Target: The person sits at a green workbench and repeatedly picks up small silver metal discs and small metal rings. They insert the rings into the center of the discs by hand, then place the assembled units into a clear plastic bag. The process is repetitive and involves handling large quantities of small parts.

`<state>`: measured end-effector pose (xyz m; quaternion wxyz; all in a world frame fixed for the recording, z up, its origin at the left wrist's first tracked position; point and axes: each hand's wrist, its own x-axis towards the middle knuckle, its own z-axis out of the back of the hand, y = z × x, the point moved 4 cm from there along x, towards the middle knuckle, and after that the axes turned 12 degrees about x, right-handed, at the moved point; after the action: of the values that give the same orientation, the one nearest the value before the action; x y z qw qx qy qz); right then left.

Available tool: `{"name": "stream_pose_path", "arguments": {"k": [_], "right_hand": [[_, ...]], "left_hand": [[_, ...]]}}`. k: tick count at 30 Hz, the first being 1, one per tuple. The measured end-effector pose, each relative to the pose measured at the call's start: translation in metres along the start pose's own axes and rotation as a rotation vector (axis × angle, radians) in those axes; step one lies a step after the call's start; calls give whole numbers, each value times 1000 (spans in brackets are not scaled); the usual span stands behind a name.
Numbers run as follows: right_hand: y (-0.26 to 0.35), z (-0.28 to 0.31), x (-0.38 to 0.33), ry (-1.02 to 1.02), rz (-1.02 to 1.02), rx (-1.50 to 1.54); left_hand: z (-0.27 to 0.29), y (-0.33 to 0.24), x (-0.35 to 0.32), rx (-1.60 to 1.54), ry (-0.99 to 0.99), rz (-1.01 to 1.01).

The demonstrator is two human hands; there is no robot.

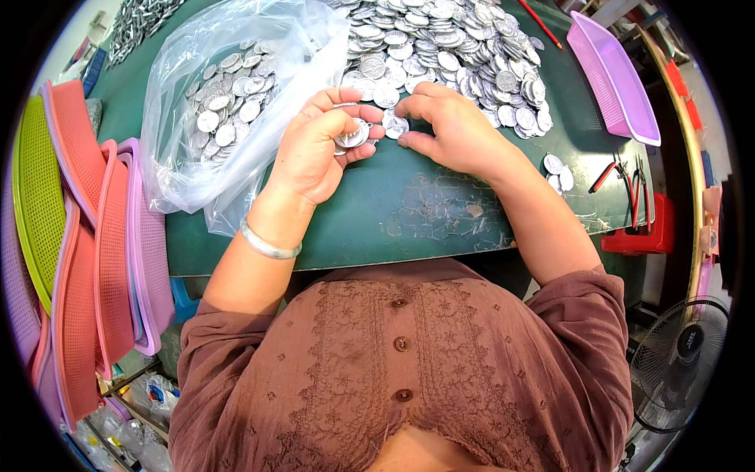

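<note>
My left hand [318, 138] is turned partly palm up, its fingers curled around a few round silver medallions [354, 135] with small loops. Close beside it, my right hand [452, 126] has thumb and forefinger at the edge of another silver medallion [395, 124], which appears pinched between them. Just beyond both hands spreads a large heap of the same medallions [440, 59]. To the left lies a clear plastic bag [169, 149], its mouth spread, with many medallions [228, 110] inside.
A purple plastic basket [609, 79] and a red pencil-like stick [543, 23] lie at the far right. Red-handled pliers [633, 193] rest near a few loose medallions [557, 171]. Stacked coloured baskets [79, 228] stand left of the green table [346, 236]; a fan [680, 362] is at lower right.
</note>
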<state>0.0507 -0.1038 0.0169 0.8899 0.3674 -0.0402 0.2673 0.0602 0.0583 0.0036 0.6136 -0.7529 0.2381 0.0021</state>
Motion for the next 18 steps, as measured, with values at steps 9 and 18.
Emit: {"name": "stream_pose_path", "arguments": {"k": [9,18], "right_hand": [[-3,-3,2,2,-45,127],[-2,-7,3,-79,21,127]], "left_hand": [[1,4,3,82,3,41],[0,5,3,151,19,45]]}}
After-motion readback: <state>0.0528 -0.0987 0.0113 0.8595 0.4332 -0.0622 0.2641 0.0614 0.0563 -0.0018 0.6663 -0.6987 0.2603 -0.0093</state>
